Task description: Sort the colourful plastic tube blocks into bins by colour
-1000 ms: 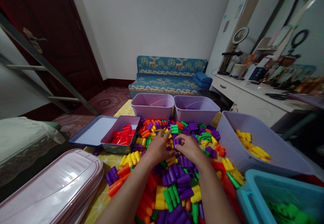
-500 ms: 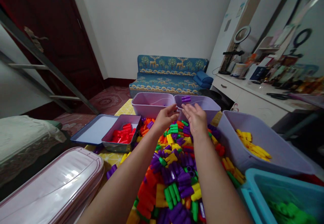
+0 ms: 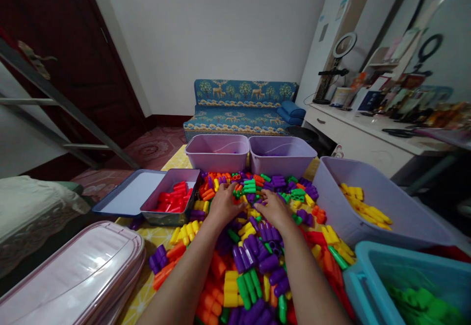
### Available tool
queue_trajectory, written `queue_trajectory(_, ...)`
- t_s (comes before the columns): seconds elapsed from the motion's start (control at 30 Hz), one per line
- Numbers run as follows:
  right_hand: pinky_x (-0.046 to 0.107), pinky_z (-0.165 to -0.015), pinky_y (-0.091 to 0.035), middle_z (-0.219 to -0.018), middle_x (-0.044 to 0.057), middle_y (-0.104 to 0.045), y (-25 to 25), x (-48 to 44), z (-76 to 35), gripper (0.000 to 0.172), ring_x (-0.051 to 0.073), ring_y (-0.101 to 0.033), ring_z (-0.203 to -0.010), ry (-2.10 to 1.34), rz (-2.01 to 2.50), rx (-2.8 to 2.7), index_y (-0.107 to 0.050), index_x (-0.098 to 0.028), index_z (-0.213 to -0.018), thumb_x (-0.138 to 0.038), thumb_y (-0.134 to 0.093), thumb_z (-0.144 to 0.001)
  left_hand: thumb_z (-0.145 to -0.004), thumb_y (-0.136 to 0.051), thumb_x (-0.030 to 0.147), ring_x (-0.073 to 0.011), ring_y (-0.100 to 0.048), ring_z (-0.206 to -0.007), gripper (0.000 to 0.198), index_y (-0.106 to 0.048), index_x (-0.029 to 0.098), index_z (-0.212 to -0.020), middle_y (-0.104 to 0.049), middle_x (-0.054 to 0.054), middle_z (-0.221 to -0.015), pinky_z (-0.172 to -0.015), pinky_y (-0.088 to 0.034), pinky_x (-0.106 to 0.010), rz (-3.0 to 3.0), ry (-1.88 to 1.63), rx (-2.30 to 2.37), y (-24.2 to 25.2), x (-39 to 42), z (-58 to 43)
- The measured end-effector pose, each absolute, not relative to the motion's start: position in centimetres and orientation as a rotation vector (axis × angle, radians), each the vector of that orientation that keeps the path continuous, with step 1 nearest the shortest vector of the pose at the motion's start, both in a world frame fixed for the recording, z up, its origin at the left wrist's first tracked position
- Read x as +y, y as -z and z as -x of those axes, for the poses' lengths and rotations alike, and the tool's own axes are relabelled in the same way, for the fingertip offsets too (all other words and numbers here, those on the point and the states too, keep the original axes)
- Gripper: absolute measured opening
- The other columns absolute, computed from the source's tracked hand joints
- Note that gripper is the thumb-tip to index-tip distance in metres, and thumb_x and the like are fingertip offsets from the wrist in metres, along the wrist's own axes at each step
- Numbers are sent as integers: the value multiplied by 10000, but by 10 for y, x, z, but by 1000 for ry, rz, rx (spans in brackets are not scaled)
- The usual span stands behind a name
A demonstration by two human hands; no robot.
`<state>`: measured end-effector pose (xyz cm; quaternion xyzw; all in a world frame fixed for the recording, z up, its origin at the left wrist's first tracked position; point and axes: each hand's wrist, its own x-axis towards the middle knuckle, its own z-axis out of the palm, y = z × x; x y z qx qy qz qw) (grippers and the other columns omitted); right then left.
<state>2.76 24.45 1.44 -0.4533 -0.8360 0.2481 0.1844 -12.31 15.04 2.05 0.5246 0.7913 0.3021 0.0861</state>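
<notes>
Now both hands lie palm down on the pile of blocks (image 3: 253, 261), which covers the middle of the yellow mat (image 3: 154, 234). The left hand (image 3: 222, 205) rests on the far part of the pile, with the fingers (image 3: 231, 191) bent a little and pointing to the far edge of the mat. Orange and yellow blocks lie just in front of them and under them. The right hand (image 3: 275, 211) is just beside it, and the two hands are close but do not touch. Its fingertips (image 3: 262, 199) are curled down onto some purple blocks (image 3: 253, 198) that lie between the two hands. The blocks touch the fingers. I cannot tell if either hand has closed on a block, because the backs of the hands hide what is under the palms.

At the far edge of the mat stand two lilac bins side by side, the left bin (image 3: 217, 154) and the right bin (image 3: 281, 157). On the right edge a large lilac tub (image 3: 331, 187) holds yellow blocks (image 3: 364, 210). Nearer, at the right corner, a blue tub (image 3: 362, 271) holds green blocks (image 3: 423, 303). At the left edge a metal box (image 3: 167, 215) holds red blocks (image 3: 174, 198), and its flat lid (image 3: 128, 197) lies just beside it. A pink case (image 3: 73, 271) lies at the near left corner.
</notes>
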Motion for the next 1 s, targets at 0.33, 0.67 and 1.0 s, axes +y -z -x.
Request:
queue_trajectory(0.33,400,-974,-415,-1309,119,-558,-16,235,-21,767,275,-549,-1162,-1009,1116,-2343,-404,-196,-1382,-237,-653,-658,-547,-815,244,-286,-504,-1199,831,-512,188,-1319,-583,-115,-1267,-1042,-376,-428,-1435,-1313,1737,-1,162,136)
queue_trajectory(0.67,356,-873,-492,-1122,61,-661,-10,242,-17,513,203,-626,-982,-1391,811,-1870,-573,-197,-1212,-289,-626,-711,-625,-790,247,-238,-583,-1073,738,-488,168,-1294,-628,-121,-1181,-917,-475,-357,-1238,-1619,1439,2,163,132)
queue_trajectory(1.0,327,-813,-523,-991,61,-707,-24,232,-15,369,195,-668,-897,-1527,646,-1742,-629,-184,-1065,-355,-645,-739,-600,-806,375,-215,-670,-873,516,-638,112,-1012,-713,-99,-959,-831,-519,-332,-1035,-1676,1203,-13,159,127)
